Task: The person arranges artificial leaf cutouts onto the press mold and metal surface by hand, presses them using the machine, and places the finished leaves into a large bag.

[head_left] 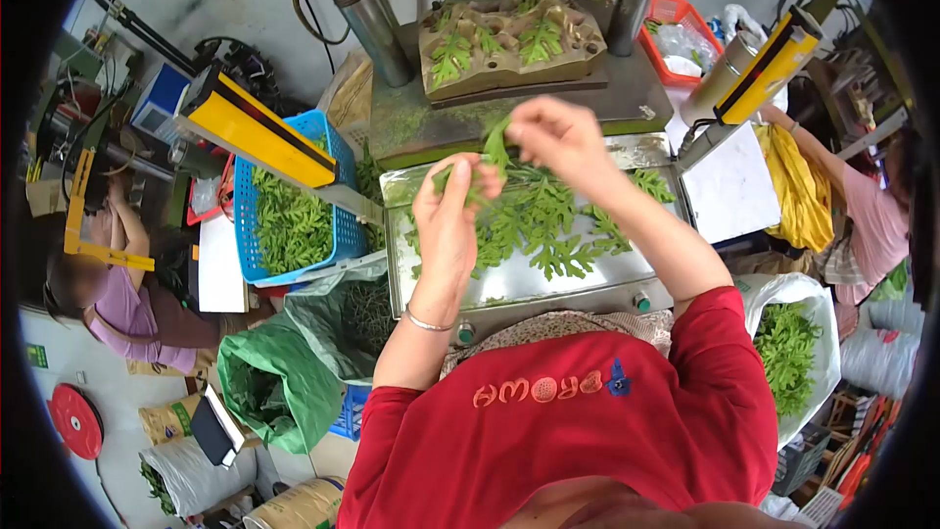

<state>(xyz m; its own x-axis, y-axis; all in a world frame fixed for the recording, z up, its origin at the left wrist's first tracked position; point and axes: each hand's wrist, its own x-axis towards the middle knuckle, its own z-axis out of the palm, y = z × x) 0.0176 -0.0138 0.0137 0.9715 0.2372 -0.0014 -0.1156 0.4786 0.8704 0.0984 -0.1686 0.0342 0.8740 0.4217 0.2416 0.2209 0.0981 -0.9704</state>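
Both hands are raised over a shallow metal tray (399,235), holding a green lobed leaf (497,145) between them. My left hand (452,206) grips its lower part, with the fingers curled and the thumb up. At its upper end, the fingertips of my right hand (560,137) pinch it. Several similar leaves (543,220) lie spread in the tray beneath my hands. Behind the tray, a carved metal mould block (509,78) on a press bed has more green leaves (452,57) on its top face.
Thick press columns (367,15) and yellow bars (259,127) flank the mould. A blue basket (245,225) of leaves stands left, near a green sack (259,387). At right are a white bag (832,333) of leaves and a red basket (676,10). People work on both sides.
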